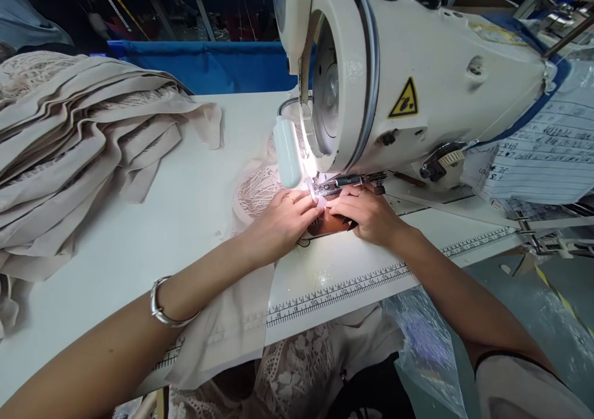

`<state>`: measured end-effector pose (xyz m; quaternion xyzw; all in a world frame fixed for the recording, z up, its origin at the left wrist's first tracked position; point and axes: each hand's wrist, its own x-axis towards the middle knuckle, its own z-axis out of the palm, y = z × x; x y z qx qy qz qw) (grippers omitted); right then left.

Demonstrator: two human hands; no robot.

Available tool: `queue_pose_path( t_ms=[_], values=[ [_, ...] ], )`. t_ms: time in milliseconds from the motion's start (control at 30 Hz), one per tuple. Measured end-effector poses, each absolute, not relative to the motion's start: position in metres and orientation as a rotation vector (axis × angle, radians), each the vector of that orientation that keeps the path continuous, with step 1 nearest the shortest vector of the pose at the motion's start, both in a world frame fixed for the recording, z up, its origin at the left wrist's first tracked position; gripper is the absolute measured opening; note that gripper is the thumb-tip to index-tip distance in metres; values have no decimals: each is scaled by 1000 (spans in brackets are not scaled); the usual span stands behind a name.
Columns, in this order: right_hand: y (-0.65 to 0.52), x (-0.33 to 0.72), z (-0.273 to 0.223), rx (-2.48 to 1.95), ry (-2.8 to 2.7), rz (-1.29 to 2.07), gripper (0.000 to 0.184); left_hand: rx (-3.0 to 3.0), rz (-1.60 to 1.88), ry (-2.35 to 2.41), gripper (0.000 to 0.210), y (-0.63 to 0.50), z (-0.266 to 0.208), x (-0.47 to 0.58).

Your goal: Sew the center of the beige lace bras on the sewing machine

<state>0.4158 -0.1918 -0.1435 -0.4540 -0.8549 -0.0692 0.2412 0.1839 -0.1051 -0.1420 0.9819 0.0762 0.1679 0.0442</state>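
Note:
My left hand (pixel 292 213) is at the presser foot (pixel 330 187) of a white sewing machine (pixel 399 66), its fingers closed on the edge of beige lace fabric (pixel 257 190). This fabric lies left of the needle, and a sheer part hangs over the table's front edge. My right hand (pixel 369 216) is just right of the foot. Its thumb and index finger pinch the fabric edge near my left fingertips. A dark pointed object (pixel 350 223) sticks out beneath the right fingers; its kind is unclear. The needle's tip is hidden in glare and behind fingers.
A lit pale lamp (pixel 288 153) hangs left of the needle. Stacked beige lace pieces (pixel 116 109) cover the table's left side. A measuring tape (pixel 334 296) runs along the front edge. Handwritten paper (pixel 542 140) hangs at right, and lace fabric (pixel 297 363) lies on my lap.

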Motion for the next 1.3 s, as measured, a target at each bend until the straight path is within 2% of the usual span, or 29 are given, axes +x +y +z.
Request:
queue_pose_path(
  t_ms=[267, 633, 833, 967, 1067, 1167, 1300],
  values=[
    [-191, 415, -146, -1250, -2312, -153, 45, 2959, 469, 316, 37, -93, -144, 182],
    [-190, 413, -143, -1196, -2301, -174, 42, 2934, 399, 465, 40, -80, -141, 182],
    [-194, 413, -133, -1235, -2366, -132, 44, 2915, 523, 1147, 27, -72, -145, 175],
    [-210, 414, -124, -1266, -2400, -95, 44, 2801, 603, 1509, 65, -35, -131, 104],
    [-225, 416, -124, -1225, -2385, -104, 46, 2540, 816, 2034, 72, -15, -109, 27],
    [-232, 417, -128, -1198, -2376, -146, 47, 2352, 842, 2294, 62, -10, -92, -33],
    [-232, 410, -131, -1146, -2376, -184, 39, 2338, 763, 2332, 56, -1, -80, -63]
  ],
)
